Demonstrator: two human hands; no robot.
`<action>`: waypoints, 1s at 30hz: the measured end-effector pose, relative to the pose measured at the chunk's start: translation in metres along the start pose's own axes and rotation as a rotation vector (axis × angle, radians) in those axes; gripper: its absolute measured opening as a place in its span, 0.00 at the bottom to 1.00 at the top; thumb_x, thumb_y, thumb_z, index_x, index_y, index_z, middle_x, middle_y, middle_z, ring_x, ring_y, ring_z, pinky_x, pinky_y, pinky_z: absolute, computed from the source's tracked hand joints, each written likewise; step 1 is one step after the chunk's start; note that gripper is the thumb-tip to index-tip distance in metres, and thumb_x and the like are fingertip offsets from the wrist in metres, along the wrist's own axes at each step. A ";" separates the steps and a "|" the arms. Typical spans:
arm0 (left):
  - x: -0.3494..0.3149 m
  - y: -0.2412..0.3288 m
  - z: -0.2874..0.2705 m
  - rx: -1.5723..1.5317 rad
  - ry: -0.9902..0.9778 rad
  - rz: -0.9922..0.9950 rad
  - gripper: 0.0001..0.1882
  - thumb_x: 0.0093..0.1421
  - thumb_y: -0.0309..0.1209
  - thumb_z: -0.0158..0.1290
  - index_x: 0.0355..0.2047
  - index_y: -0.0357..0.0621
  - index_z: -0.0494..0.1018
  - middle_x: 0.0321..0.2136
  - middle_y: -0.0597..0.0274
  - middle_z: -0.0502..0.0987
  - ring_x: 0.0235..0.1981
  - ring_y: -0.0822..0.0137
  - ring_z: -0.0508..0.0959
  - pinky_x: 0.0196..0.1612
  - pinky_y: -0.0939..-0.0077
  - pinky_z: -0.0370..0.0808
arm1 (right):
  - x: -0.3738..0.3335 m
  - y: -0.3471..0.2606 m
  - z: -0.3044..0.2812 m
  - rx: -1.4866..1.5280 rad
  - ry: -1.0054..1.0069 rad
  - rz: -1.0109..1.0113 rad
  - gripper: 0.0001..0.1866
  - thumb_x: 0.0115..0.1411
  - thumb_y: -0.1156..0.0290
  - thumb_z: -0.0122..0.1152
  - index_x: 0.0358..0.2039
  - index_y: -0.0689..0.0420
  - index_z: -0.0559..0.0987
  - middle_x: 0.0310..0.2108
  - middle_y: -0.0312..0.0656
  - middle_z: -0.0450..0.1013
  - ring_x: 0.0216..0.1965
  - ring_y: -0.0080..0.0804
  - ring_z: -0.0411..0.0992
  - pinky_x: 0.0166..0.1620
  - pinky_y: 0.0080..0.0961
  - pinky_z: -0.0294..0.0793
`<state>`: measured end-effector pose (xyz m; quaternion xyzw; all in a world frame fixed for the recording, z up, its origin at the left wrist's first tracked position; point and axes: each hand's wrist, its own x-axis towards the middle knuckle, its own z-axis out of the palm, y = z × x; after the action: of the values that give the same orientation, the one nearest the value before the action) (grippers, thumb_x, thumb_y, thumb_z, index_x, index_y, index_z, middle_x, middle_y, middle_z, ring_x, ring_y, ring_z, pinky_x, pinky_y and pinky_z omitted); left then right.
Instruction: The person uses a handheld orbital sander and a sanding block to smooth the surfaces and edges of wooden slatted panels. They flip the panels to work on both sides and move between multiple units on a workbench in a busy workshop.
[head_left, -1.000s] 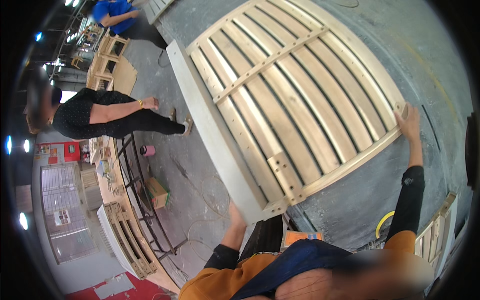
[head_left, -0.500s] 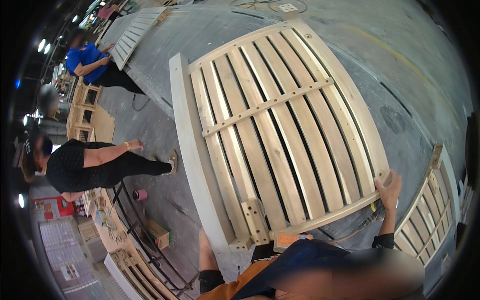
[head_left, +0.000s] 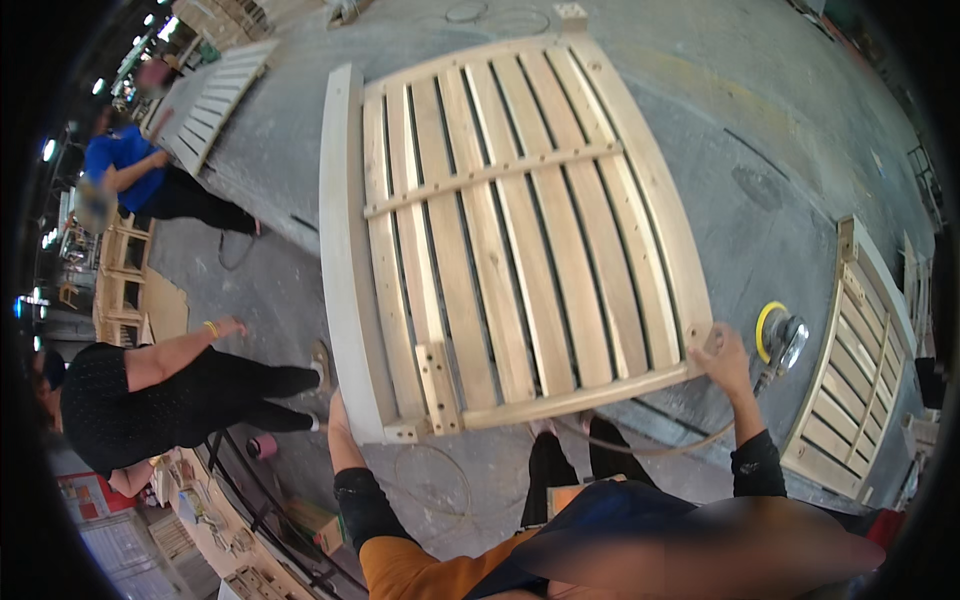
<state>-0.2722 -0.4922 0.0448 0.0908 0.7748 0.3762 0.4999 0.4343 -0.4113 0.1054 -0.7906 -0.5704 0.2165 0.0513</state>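
Note:
A large slatted wooden panel lies in front of me, with a drilled crossbar across its slats. Along its left side runs a pale grey beam. A short block with holes sits at the near left corner. My right hand grips the near right corner, thumb on the top face. At the beam's near end, my left hand reaches against the outer edge; its fingers are hidden behind the wood. A sander with a yellow pad rests just right of my right hand, its hose trailing beneath the panel.
Another slatted panel stands at the right. On the left are a person in black and, farther off, a person in blue beside a smaller slatted panel. A workbench with tools is at lower left.
The panel has shifted left across the grey surface, both my hands moving along with it. The sander, formerly mostly covered, now shows fully. My legs and more of my left forearm have come into sight.

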 end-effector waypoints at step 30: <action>-0.133 0.031 0.114 0.026 0.930 1.231 0.17 0.70 0.29 0.41 0.48 0.31 0.75 0.43 0.51 0.79 0.43 0.59 0.78 0.49 0.65 0.73 | -0.071 -0.038 0.027 0.266 -0.166 -0.306 0.26 0.53 0.61 0.70 0.48 0.59 0.72 0.39 0.48 0.71 0.41 0.38 0.73 0.44 0.29 0.73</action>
<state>-0.1188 -0.4831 0.1350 0.3441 0.7194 0.5767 -0.1775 0.3723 -0.4683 0.1137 -0.6605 -0.6525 0.3438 0.1406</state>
